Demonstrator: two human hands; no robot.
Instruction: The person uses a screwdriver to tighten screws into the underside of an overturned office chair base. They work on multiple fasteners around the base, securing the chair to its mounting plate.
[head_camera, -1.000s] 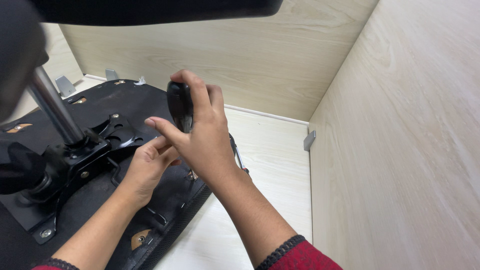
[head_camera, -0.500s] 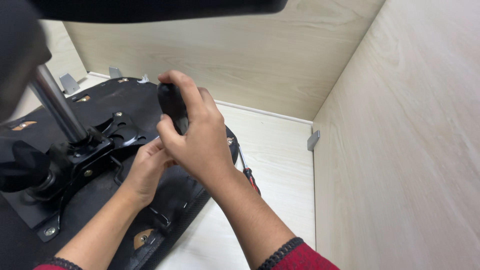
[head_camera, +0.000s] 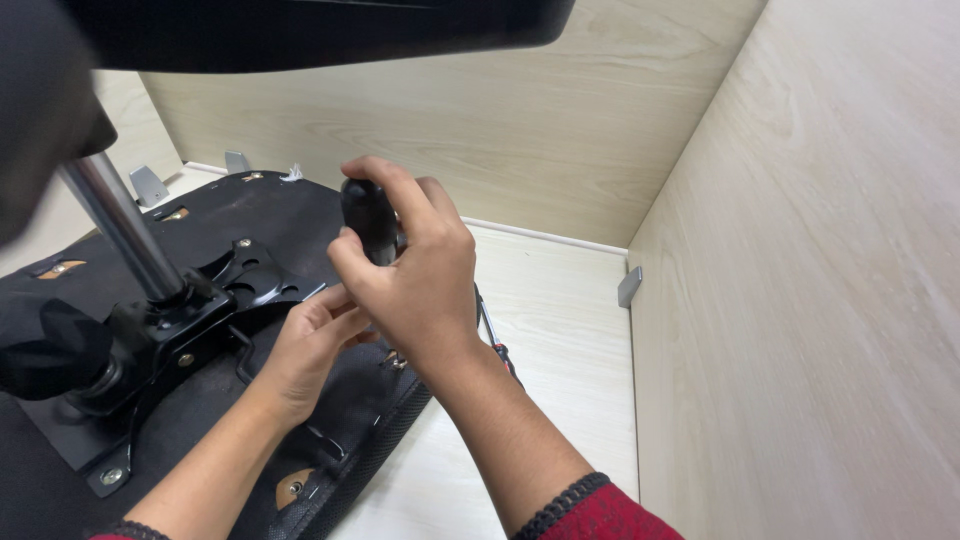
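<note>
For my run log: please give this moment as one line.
right hand: grips black screwdriver handle | left hand: on upturned chair seat

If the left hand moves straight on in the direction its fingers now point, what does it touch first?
Probably the right hand, which grips a black tool handle just above. The left hand has fingers pointing up and right, toward it. Depth between them is unclear.
</note>
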